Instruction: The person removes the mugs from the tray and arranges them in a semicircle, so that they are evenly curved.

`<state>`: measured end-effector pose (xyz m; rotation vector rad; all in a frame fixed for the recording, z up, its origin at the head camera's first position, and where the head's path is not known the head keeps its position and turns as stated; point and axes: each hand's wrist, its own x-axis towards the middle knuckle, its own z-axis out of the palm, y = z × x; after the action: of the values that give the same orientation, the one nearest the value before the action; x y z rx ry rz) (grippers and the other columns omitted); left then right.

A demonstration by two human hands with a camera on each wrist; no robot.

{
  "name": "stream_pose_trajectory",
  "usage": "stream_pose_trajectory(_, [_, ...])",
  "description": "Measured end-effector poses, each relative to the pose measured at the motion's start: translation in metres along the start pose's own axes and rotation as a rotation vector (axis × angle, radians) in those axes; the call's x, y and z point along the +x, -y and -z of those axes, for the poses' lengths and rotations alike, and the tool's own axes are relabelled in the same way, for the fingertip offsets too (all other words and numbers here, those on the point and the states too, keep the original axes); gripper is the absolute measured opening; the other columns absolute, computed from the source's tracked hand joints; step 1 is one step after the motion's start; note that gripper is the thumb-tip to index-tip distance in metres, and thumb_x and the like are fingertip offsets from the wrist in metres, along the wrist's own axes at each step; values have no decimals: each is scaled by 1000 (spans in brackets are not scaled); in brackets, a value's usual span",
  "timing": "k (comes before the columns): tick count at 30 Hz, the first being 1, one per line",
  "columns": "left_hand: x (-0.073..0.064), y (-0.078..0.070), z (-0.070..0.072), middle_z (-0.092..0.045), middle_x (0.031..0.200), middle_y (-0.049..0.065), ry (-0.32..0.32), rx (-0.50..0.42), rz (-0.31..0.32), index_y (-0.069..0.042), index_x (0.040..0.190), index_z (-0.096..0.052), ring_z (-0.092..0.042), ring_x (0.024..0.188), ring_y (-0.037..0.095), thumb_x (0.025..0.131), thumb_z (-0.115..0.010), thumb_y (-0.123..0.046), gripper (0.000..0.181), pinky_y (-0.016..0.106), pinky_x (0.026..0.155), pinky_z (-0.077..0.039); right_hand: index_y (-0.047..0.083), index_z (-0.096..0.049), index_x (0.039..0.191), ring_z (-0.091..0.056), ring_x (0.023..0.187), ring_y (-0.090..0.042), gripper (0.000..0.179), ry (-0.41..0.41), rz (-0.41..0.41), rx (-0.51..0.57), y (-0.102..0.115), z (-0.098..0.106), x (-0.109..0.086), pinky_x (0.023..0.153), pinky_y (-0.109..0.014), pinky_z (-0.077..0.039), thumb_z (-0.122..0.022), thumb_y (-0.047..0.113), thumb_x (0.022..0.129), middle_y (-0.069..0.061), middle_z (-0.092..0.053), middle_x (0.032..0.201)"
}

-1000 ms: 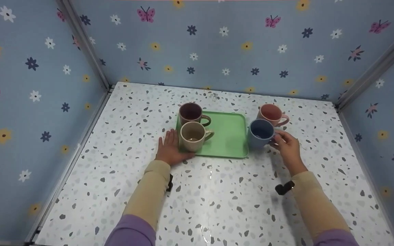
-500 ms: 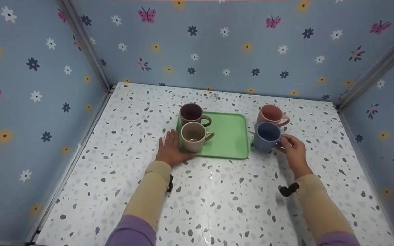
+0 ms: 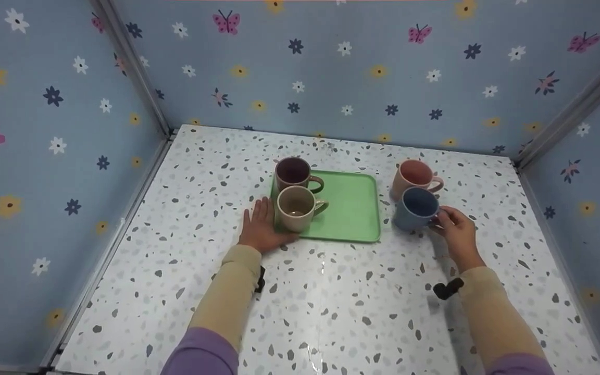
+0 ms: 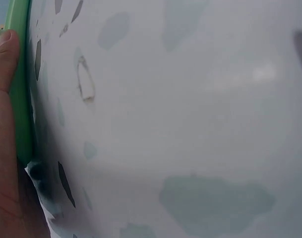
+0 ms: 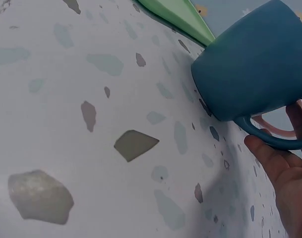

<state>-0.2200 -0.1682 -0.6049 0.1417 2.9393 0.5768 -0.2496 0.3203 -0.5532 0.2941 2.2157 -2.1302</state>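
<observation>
My right hand [image 3: 459,234] grips the handle of a blue mug [image 3: 413,211]; in the right wrist view the mug [image 5: 252,62] is seen from its side, fingers around its handle. Whether its base touches the table cannot be told. Just behind it stands a pink mug [image 3: 409,179], partly covered by the blue one. My left hand [image 3: 262,229] lies with fingers extended along the left front corner of a green tray [image 3: 349,205], thumb along the front rim. On the tray's left side stand a beige mug [image 3: 296,211] and, behind it, a dark brown mug [image 3: 292,172], both handles rightward.
The speckled white table [image 3: 326,302] holds all of this. A flowered blue wall [image 3: 321,62] closes off the back, with side panels left and right. Grey metal posts stand at the corners. Black wrist cameras sit on both sleeves.
The right hand has drawn the blue mug rightward, away from the tray's right edge to in front of the pink mug. The left hand and the tray have stayed put.
</observation>
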Motion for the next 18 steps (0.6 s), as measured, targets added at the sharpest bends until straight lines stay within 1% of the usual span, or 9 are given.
stream_pose_trajectory(3, [1, 0, -1, -1, 168, 21, -2, 8, -3, 2, 160, -2, 2, 155, 36, 77, -57, -84, 131, 57, 123, 2, -8, -54, 134, -67, 105, -12, 38, 0, 39, 14, -8, 9, 5, 101, -39, -52, -56, 15, 104, -21, -56, 132])
stream_pose_trajectory(5, [2, 0, -1, 0, 168, 20, 11, 20, 3, 1, 161, 0, 4, 156, 35, 78, -56, -85, 131, 56, 123, 3, -7, -55, 132, -67, 105, -12, 38, 2, 64, 26, -12, 14, 7, 98, -36, -54, -58, 17, 103, -18, -58, 128])
stream_pose_trajectory(8, [2, -1, 0, 1, 168, 20, 25, 31, 8, 1, 161, 1, 5, 156, 34, 78, -55, -85, 131, 55, 123, 4, -5, -57, 131, -67, 107, -14, 39, 7, 87, 29, -15, 20, 8, 97, -35, -54, -60, 21, 102, -14, -60, 125])
stream_pose_trajectory(12, [0, -3, 3, 0, 168, 21, 26, 38, 9, 2, 160, -1, 3, 156, 35, 79, -54, -85, 130, 56, 123, 3, -2, -58, 131, -66, 108, -13, 38, 2, 77, 19, -14, 25, 6, 100, -37, -52, -59, 22, 102, -10, -60, 124])
stream_pose_trajectory(18, [-3, -4, 5, 0, 168, 20, 24, 23, 17, 1, 160, -1, 3, 156, 34, 79, -54, -85, 130, 56, 123, 3, -3, -57, 129, -66, 104, -12, 29, -25, 32, 41, 1, 25, 2, 104, -43, -49, -54, 13, 105, -10, -60, 121])
